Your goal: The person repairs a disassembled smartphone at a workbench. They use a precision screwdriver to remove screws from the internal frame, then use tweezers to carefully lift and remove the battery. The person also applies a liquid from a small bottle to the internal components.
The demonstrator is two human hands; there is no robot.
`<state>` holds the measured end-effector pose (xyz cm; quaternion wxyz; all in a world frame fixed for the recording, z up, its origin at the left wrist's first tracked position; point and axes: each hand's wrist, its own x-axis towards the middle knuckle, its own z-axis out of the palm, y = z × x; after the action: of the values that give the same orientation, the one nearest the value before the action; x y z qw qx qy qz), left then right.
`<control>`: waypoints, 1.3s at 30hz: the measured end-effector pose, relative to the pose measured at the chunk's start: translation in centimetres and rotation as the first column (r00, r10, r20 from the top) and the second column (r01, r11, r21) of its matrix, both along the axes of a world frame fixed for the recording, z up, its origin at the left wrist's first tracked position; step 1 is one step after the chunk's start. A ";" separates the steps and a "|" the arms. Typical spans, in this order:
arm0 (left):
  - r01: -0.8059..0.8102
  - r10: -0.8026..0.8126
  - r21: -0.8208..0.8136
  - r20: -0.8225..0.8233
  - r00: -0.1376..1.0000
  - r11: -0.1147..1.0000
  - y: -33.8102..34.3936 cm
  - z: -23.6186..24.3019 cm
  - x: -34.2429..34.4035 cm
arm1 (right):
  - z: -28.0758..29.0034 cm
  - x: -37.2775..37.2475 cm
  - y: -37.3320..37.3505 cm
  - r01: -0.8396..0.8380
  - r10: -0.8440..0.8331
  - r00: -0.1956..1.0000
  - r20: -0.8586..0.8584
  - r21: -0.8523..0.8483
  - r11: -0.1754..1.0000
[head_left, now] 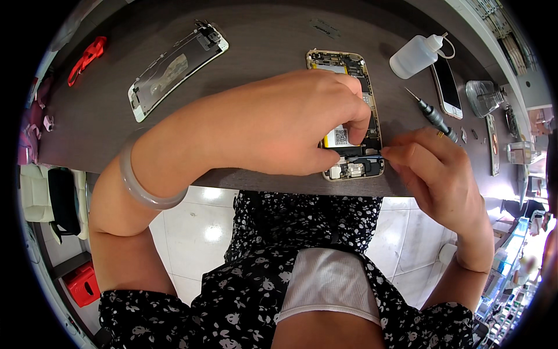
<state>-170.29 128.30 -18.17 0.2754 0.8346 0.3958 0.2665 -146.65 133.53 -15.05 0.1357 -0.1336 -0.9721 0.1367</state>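
An opened smartphone body lies on the dark table in front of me, its circuit board and a white-and-yellow battery exposed. My left hand reaches across it with curled fingers, the thumb at the phone's left edge near the bottom and the index finger bent over the battery side. My right hand is closed in a pinch at the lower right edge, on a thin, bluish, stick-like tool that crosses the phone below the battery. Part of the phone is hidden under my left hand.
A detached screen panel lies at the left, beside a red strap. To the right are a screwdriver, a white squeeze bottle, another phone and a glass jar. The table's front edge runs close to the opened phone.
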 end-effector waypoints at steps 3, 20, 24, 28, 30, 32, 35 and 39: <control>0.011 -0.011 0.062 0.011 1.000 0.998 0.1 -0.4 -0.1 | 0.4 0.0 0.6 0.007 -0.003 0.999 0.037 -0.099 0.995; -0.011 0.011 -0.010 -0.003 1.000 1.000 0.0 0.1 0.1 | -2.1 -0.1 2.2 -0.211 0.272 0.958 -0.091 0.416 0.885; -0.019 0.019 -0.021 -0.004 1.000 1.000 -0.1 0.0 0.1 | -2.5 -0.1 1.8 -0.155 0.220 0.966 -0.133 0.378 0.913; -0.008 0.008 0.004 0.007 1.000 1.000 0.1 -0.1 0.0 | -2.5 0.4 1.6 -0.124 0.162 0.978 -0.130 0.260 0.957; -0.014 0.014 0.004 0.001 1.000 1.000 0.0 -0.2 0.0 | -2.2 0.6 1.7 -0.143 0.171 0.981 -0.092 0.254 0.957; -0.017 0.017 -0.003 -0.007 1.000 1.000 0.0 0.0 0.1 | -1.8 0.6 1.7 -0.150 0.172 0.983 -0.061 0.263 0.953; -0.022 0.022 -0.016 -0.018 1.000 1.000 0.0 0.3 0.2 | -1.6 0.8 1.5 -0.118 0.120 0.993 0.005 0.241 0.963; -0.026 0.026 -0.002 -0.012 1.000 1.000 -0.1 0.1 0.1 | -1.2 0.4 1.1 -0.107 0.089 0.993 0.080 0.265 0.958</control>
<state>-170.15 128.19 -18.03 0.2702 0.8308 0.4084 0.2646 -146.21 134.64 -16.28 0.1128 -0.0702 -0.9911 0.0053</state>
